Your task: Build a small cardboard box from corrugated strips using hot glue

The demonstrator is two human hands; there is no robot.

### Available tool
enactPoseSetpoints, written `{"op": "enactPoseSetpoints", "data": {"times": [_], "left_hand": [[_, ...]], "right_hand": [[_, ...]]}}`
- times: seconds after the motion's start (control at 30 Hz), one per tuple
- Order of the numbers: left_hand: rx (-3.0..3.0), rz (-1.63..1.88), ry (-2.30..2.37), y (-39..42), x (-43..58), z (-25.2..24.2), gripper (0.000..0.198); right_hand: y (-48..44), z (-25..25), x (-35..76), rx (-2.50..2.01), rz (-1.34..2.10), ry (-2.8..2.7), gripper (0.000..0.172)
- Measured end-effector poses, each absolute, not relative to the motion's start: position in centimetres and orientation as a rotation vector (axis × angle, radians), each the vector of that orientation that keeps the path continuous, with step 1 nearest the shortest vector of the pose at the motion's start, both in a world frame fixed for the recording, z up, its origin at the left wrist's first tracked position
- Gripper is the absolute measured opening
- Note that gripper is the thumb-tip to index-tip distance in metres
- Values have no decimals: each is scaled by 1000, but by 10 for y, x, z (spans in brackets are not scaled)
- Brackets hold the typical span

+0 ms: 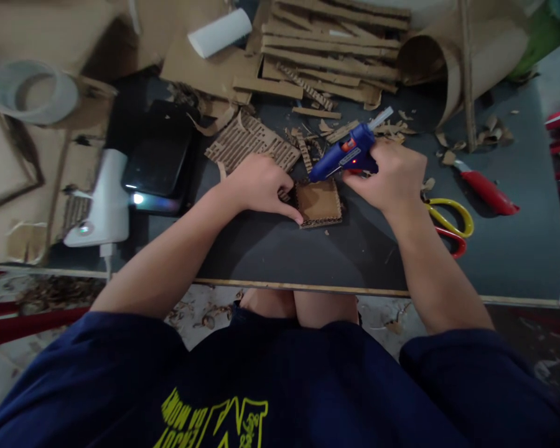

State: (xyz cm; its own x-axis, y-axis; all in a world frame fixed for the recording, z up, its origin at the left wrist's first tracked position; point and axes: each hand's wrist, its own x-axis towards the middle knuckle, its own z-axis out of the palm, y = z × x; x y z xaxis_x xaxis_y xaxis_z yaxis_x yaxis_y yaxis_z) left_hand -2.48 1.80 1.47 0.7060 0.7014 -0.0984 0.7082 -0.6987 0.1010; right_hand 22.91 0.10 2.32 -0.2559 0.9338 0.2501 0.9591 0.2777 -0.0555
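A small square of cardboard (pixel 318 200) with raised corrugated edges lies on the dark table in front of me. My left hand (pixel 260 186) grips its left side, the thumb along the near corner and the other fingers partly hidden behind. In my right hand (pixel 392 173) is a blue hot glue gun (pixel 344 152), its small red light lit and a clear glue stick poking out of the back. The gun's nozzle points down at the square's far left corner; whether it touches I cannot tell. Beyond my left hand lies a sheet of exposed corrugated cardboard (pixel 252 142).
Scissors with yellow and red handles (pixel 452 218) and a red-handled knife (pixel 490 191) lie right of my right hand. Cardboard strips (pixel 331 50) are piled at the back. On the left are a tape roll (pixel 33 93), a black device (pixel 157 149) and a white device (pixel 100 199).
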Motion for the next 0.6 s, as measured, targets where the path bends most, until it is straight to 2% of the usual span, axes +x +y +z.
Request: {"op": "enactPoseSetpoints", "data": {"times": [0.17,0.27,0.37,0.6], "left_hand": [[2834,362,943,10,-25,8,71],[2982,684,820,-8,-15,10,54],[3099,912,723,-26,-1,9,45],[3157,782,839,-36,16,-9,32]], "right_hand": [[6,18,234,-1759,-251,-2266,33],[7,15,233,-1818,-278,-2209,44],[7,15,231,-1867,-253,-2194,45],[3,31,230,-1897,-276,-2208,40]]}}
